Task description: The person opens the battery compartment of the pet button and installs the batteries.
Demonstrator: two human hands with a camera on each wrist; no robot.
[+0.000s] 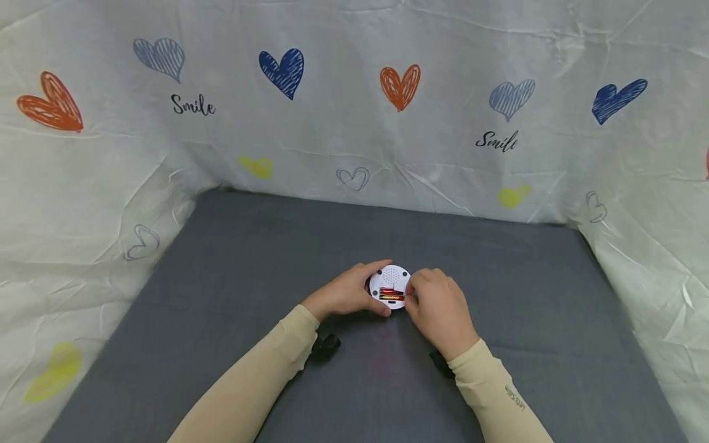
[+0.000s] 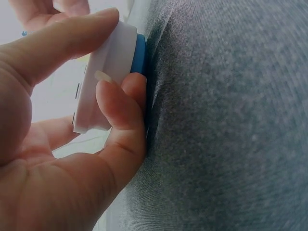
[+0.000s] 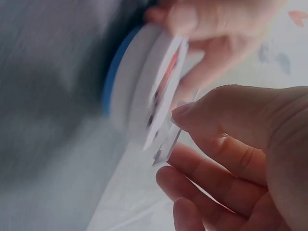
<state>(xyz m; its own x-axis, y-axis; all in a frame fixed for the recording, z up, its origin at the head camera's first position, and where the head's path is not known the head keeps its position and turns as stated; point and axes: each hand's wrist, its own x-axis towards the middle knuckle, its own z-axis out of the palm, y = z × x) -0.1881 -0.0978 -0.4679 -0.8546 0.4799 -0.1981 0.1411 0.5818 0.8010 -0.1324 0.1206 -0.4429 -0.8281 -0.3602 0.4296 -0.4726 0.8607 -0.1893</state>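
Observation:
My left hand (image 1: pixel 348 289) grips a round white push-button device (image 1: pixel 391 275) by its rim, thumb at the near side and fingers at the far side. Its underside faces up, with speaker holes and dark round feet. Two red batteries (image 1: pixel 392 295) lie side by side in the uncovered battery compartment. In the left wrist view the blue button (image 2: pixel 138 54) is on the side toward the cloth. My right hand (image 1: pixel 445 311) is at the device's right edge. Between thumb and fingers it pinches a small white battery cover (image 3: pixel 169 143), best seen in the right wrist view.
A dark grey cloth (image 1: pixel 266 246) covers the tabletop. White sheeting (image 1: pixel 343 135) printed with hearts and the word Smile stands behind it and along both sides. Black wrist straps (image 1: pixel 325 346) show beneath the cream sleeves (image 1: pixel 249 381).

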